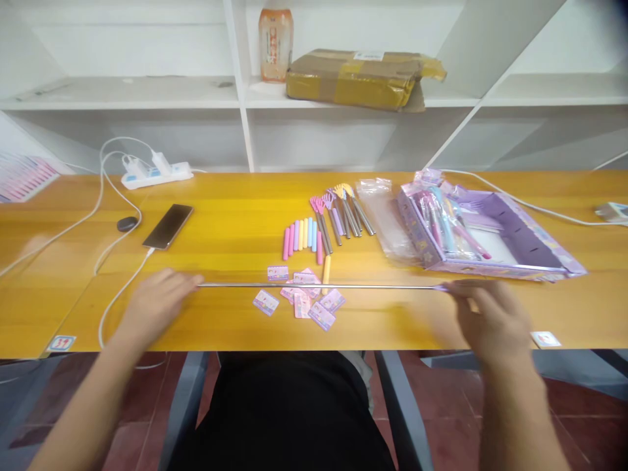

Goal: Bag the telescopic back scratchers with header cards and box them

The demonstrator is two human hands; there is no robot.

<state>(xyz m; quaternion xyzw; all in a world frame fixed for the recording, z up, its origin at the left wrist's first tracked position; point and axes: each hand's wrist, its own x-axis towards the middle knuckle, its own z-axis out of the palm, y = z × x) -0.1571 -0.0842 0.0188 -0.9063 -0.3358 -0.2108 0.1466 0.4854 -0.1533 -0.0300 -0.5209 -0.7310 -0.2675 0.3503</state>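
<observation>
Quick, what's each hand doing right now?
Left hand: closed, holding one end of the rod.
Right hand: closed, holding the rod's other end.

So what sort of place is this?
Probably a workroom: coloured sticks and loose cards lie in groups on a desk, an open purple box holds bagged items, and white shelving stands behind.

1 camera rides on the person's head, above the near edge of the wooden table, looking forward and down. It sits close enough that the left hand and right hand reach in from the lower corners, with black clothing at bottom centre. White shelves beyond fill the view's top.
</observation>
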